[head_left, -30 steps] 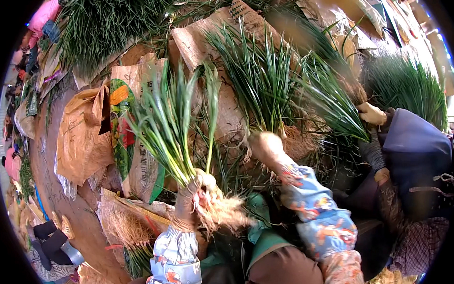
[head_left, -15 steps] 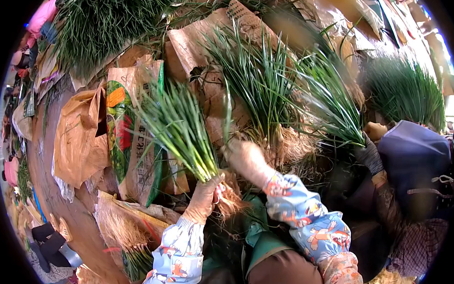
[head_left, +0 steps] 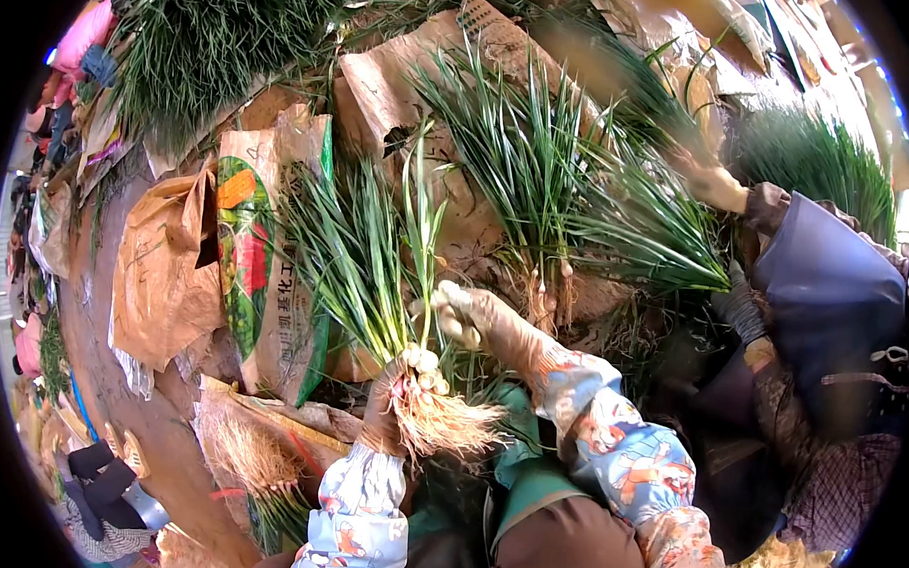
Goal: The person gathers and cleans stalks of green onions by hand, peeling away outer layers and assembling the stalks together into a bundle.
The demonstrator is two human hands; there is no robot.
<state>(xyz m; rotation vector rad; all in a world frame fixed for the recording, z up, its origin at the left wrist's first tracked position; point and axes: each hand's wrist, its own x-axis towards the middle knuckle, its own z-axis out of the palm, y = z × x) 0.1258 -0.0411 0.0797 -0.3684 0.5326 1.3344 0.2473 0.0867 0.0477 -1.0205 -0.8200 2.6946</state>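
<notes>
A bunch of scallions (head_left: pixel 369 291) is held in my left hand (head_left: pixel 380 422), which is closed around its lower stems. White bulbs (head_left: pixel 426 371) and pale, stringy roots (head_left: pixel 445 424) spill out on the right side of that hand. My right hand (head_left: pixel 488 330) is closed, its fingertips pinching a single scallion (head_left: pixel 424 223) that stands upright along the right edge of the bunch. Just beyond my right hand, a loose pile of scallions (head_left: pixel 524 156) lies with its roots toward me. Both my forearms wear patterned blue sleeves.
A co-worker at right has a gloved hand (head_left: pixel 739 304) on another scallion bunch (head_left: pixel 662 226), with the other hand (head_left: pixel 718 185) above it. A printed sack (head_left: pixel 289 278) and brown paper (head_left: pixel 169 274) lie left. Large green heaps (head_left: pixel 217 50) stand behind. Rooted bundles (head_left: pixel 253 452) lie front left.
My right hand's scallion has moved left against the bunch. The left hand has turned, bringing bulbs and roots into view. The co-worker's bare hand now reaches over their bunch.
</notes>
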